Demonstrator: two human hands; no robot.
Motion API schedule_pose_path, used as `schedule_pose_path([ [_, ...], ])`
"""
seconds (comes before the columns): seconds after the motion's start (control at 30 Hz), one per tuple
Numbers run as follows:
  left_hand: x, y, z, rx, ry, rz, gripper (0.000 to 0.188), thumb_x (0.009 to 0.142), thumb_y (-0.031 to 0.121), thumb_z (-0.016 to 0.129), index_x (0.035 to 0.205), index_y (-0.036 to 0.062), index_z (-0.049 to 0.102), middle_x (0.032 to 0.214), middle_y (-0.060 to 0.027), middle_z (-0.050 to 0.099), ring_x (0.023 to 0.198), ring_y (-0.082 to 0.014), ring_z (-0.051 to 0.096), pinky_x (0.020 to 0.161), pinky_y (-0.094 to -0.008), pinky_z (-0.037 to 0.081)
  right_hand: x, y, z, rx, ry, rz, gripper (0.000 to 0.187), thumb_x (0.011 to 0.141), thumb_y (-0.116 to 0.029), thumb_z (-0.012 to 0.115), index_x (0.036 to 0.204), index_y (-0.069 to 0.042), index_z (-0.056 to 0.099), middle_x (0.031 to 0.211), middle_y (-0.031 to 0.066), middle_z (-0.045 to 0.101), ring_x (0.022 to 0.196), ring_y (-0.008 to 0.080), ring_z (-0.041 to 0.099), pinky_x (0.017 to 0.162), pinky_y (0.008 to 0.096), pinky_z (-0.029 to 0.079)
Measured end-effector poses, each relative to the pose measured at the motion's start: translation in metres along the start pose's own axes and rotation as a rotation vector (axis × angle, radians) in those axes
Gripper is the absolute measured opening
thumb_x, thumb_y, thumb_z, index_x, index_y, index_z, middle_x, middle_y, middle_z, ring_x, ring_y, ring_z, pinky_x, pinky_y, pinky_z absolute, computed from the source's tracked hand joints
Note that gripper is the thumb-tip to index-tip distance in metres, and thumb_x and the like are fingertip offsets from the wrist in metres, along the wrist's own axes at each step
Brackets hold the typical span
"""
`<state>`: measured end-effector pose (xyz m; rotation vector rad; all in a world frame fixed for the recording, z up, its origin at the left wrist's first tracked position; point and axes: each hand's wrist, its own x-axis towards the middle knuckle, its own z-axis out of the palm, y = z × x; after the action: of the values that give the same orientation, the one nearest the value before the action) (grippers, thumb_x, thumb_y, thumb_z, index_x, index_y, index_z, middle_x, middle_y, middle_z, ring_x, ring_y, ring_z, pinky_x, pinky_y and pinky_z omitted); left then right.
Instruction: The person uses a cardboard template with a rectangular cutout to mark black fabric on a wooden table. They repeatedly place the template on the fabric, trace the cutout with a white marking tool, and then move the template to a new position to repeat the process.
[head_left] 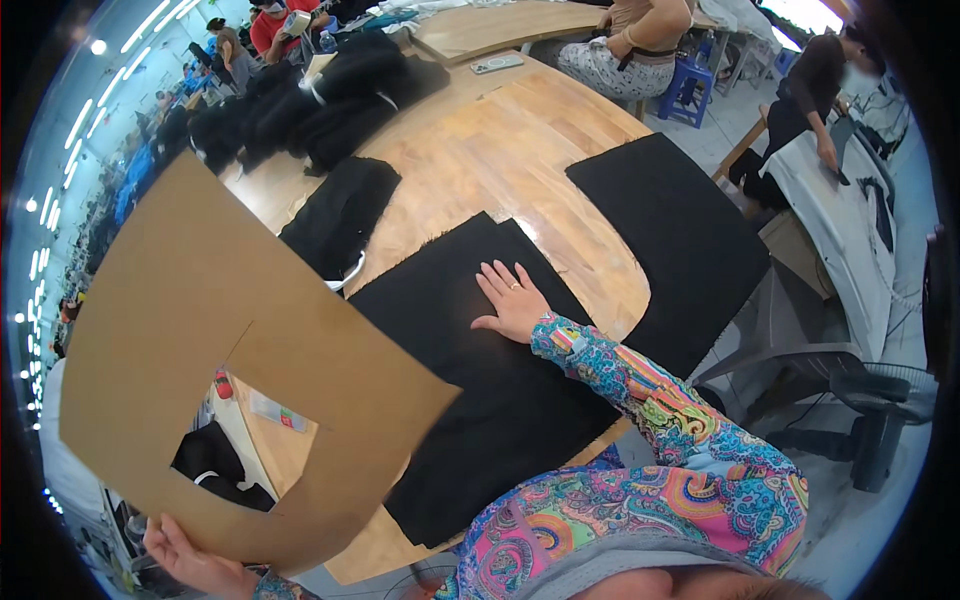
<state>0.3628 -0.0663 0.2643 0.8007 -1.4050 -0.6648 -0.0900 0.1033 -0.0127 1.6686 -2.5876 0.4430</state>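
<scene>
A brown cardboard sheet (160, 320) is held raised at the left, partly over the worktop (480, 140), its lower edge pinched in the left hand's (197, 563) grip; the right hand (515, 308) is laid flat, fingers spread, on black cloth (430, 295). Light, stiff yet bendable handling is judged likely, best held by the border (the cut-out may crease). One sheet and three laid-out cloth areas are counted; layers cannot be told.

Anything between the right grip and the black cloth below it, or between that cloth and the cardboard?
Nothing visible. The right grip rests flat on the black cloth. The cardboard, in the left grip, hides part of the cloth's left side; behind it I can't tell.
</scene>
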Motion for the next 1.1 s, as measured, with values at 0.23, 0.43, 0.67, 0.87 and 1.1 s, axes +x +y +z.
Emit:
schedule_pose_path([
  [0.23, -0.068, -0.072, 0.097, -0.159, -0.276, -0.451, 0.004, 0.09, 0.003, 0.056, 0.09, 0.0061, 0.053, 0.095, -0.0033, 0.06, 0.086, -0.012, 0.057, 0.076, -0.0257, 0.048, -0.006, 0.011, -0.004, 0.061, 0.007, 0.035, 0.075, 0.089, -0.056, 0.043, 0.14, -0.002, 0.033, 0.148, 0.0147, 0.028, 0.14, 0.0295, 0.02, 0.113, 0.0482, 0.014],
  [0.43, -0.131, -0.159, 0.157, -0.222, -0.366, -0.641, 0.014, 0.084, -0.001, 0.061, 0.087, 0.0086, 0.051, 0.083, 0.0017, 0.052, 0.077, -0.0086, 0.051, 0.072, -0.0221, 0.044, -0.064, 0.046, -0.038, 0.82, 0.193, 0.206, 0.052, 0.092, -0.025, 0.054, 0.138, -0.004, 0.039, 0.139, 0.0164, 0.043, 0.122, 0.0301, 0.048, 0.101, 0.0405, 0.039],
  [0.67, -0.168, -0.206, 0.196, -0.174, -0.459, -0.673, 0.019, 0.083, -0.001, 0.065, 0.084, 0.0095, 0.05, 0.08, 0.0028, 0.051, 0.074, -0.0068, 0.05, 0.07, -0.0203, 0.044, -0.154, 0.051, -0.085, 1.524, -0.219, 0.597, 0.052, 0.092, -0.015, 0.057, 0.139, -0.006, 0.039, 0.12, 0.0069, 0.054, 0.097, 0.011, 0.057, 0.085, 0.0254, 0.047],
  [0.87, -0.178, -0.201, 0.22, -0.145, -0.416, -0.689, 0.017, 0.083, -0.001, 0.064, 0.085, 0.008, 0.05, 0.08, 0.0016, 0.052, 0.074, -0.0074, 0.051, 0.069, -0.0206, 0.046, -0.156, 0.06, -0.074, 1.183, -0.226, 0.563, 0.049, 0.085, -0.005, 0.061, 0.132, -0.004, 0.049, 0.111, 0.0062, 0.057, 0.091, 0.009, 0.055, 0.082, 0.0244, 0.046],
  [1.1, -0.174, -0.211, 0.225, -0.059, -0.48, -0.652, 0.017, 0.082, -0.002, 0.065, 0.087, 0.006, 0.05, 0.088, -0.0004, 0.054, 0.08, -0.0088, 0.054, 0.072, -0.0225, 0.047, -0.154, 0.059, -0.071, 0.99, -0.159, 0.509, 0.048, 0.083, -0.003, 0.061, 0.129, -0.003, 0.05, 0.102, 0.0067, 0.057, 0.081, 0.0119, 0.052, 0.074, 0.0249, 0.044],
])
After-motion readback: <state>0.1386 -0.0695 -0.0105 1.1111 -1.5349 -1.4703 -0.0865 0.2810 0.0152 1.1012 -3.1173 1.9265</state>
